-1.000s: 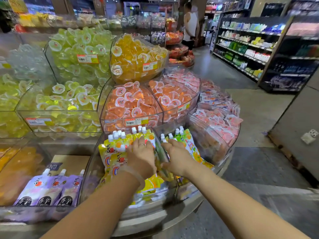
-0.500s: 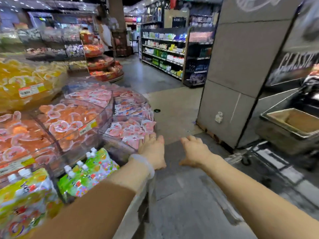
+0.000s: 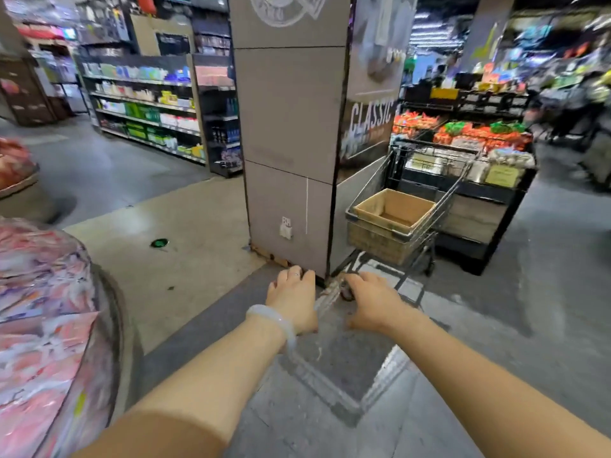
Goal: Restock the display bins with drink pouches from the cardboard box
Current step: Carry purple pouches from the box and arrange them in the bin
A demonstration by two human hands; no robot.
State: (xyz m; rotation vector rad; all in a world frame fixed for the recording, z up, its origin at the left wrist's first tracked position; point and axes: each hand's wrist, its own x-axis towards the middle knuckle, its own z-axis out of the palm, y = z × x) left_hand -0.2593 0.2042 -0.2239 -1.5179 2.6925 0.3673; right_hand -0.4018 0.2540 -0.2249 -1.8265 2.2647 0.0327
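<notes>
Hands: While both arms reached forward over the floor, the left hand and the right hand held nothing, fingers loosely extended, palms down, side by side and apart.
Wrist: a pale bangle sat on the left wrist, with a ring on one finger of that hand.
Box: the cardboard box stood open-topped in a wire shopping cart, far and right of the hands, well apart from them.
Box contents: only bare cardboard showed inside, though the near wall hid part of the bottom, so I cannot say whether pouches remained.
Bins: one clear display bin of pink packs lay near left, at the frame edge; no drink pouches could be made out.
Between: a grey pillar rose just left of the cart, its corner beyond the fingertips.
Step, as judged: crossing to the cart for another load.
Risk one: the picture was smeared with motion, so a hurried reach could clip the pillar corner or the cart's wire rim.
Risk two: pushing on the cart might roll it away, since it stood on wheels.
Risk three: if the box proved empty, the trip would yield nothing.
</notes>
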